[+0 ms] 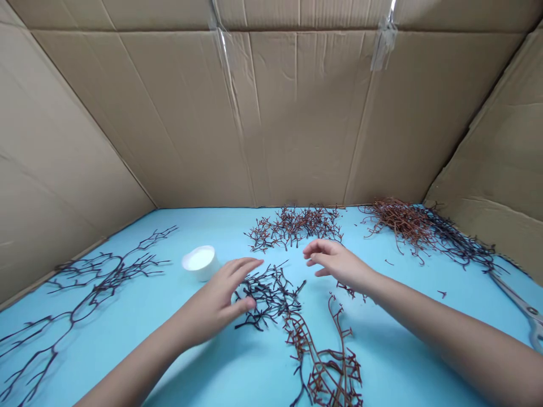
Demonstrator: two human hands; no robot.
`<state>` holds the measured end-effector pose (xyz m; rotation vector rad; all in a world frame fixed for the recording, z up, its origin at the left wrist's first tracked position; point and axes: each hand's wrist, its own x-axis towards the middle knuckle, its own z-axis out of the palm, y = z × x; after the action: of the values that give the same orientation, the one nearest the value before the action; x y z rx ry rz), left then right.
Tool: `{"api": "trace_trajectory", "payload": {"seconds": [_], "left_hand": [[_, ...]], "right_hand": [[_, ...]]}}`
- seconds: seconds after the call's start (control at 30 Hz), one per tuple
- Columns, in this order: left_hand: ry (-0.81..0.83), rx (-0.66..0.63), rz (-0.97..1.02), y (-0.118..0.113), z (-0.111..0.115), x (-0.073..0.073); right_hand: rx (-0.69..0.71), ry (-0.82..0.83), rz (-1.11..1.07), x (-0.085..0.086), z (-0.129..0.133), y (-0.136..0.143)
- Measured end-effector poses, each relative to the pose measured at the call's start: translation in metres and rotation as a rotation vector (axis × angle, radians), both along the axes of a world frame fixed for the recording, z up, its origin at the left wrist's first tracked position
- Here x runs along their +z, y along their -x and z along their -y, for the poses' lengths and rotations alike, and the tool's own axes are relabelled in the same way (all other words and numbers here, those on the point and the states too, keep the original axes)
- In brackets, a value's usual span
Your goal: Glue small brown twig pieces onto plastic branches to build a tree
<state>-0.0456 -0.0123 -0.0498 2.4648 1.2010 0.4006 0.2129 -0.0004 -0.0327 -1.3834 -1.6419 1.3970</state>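
Note:
My left hand [227, 297] hovers at the left side of a small heap of dark twig pieces [271, 294], thumb and fingers apart, holding nothing. Across from it my right hand [333, 261] is raised with its fingers loosely curled and apart, also without anything in it. Just behind the right hand lies a spread of short reddish-brown twig pieces [297, 226]. Longer brown branched stems [328, 362] lie nearest to me, reaching up to the dark heap. A few reddish bits [350, 291] show partly under my right wrist.
A white round tub [199, 263] with white contents stands left of centre. One long dark branch [93, 291] lies on the left. At the far right are a brown and black twig bundle [407, 223] and scissors [526, 311]. Cardboard walls [297, 124] enclose the blue surface [403, 356].

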Motion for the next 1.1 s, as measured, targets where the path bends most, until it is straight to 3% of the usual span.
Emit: {"api": "trace_trajectory", "payload": {"seconds": [0.03, 0.1, 0.17, 0.27, 0.37, 0.57, 0.73, 0.83, 0.9, 0.97, 1.03, 1.1], "left_hand": [[-0.010, -0.043, -0.036, -0.008, 0.009, 0.008], [-0.040, -0.196, -0.097, -0.029, 0.026, 0.017], [-0.061, -0.341, -0.144, -0.055, 0.041, 0.016], [-0.107, -0.443, -0.173, -0.089, 0.053, 0.001], [-0.056, -0.499, -0.185, -0.107, 0.057, -0.010], [0.222, -0.298, -0.124, -0.107, 0.063, 0.006], [0.509, -0.150, 0.111, -0.102, 0.064, 0.015], [0.570, -0.054, 0.192, -0.103, 0.064, 0.019], [0.556, -0.006, 0.204, -0.105, 0.064, 0.021], [0.539, 0.025, 0.226, -0.109, 0.064, 0.022], [0.546, 0.053, 0.260, -0.112, 0.063, 0.021], [0.613, 0.062, 0.305, -0.115, 0.062, 0.019]], "right_hand": [[0.006, -0.037, 0.058, 0.007, 0.007, -0.010], [0.173, -0.212, 0.411, 0.014, 0.030, -0.027], [0.275, -0.247, 0.653, 0.011, 0.057, -0.036], [0.353, -0.231, 0.741, -0.005, 0.090, -0.038], [0.361, -0.189, 0.704, -0.018, 0.105, -0.039], [0.232, -0.129, 0.341, -0.016, 0.099, -0.058], [0.088, 0.092, -0.073, -0.021, 0.085, -0.063], [0.039, 0.144, -0.085, -0.018, 0.083, -0.063], [-0.034, -0.050, 0.030, -0.010, 0.087, -0.063], [-0.091, -0.355, 0.147, 0.000, 0.094, -0.064], [-0.012, -0.609, 0.245, 0.009, 0.103, -0.061], [0.151, -0.805, 0.379, 0.011, 0.109, -0.056]]}}
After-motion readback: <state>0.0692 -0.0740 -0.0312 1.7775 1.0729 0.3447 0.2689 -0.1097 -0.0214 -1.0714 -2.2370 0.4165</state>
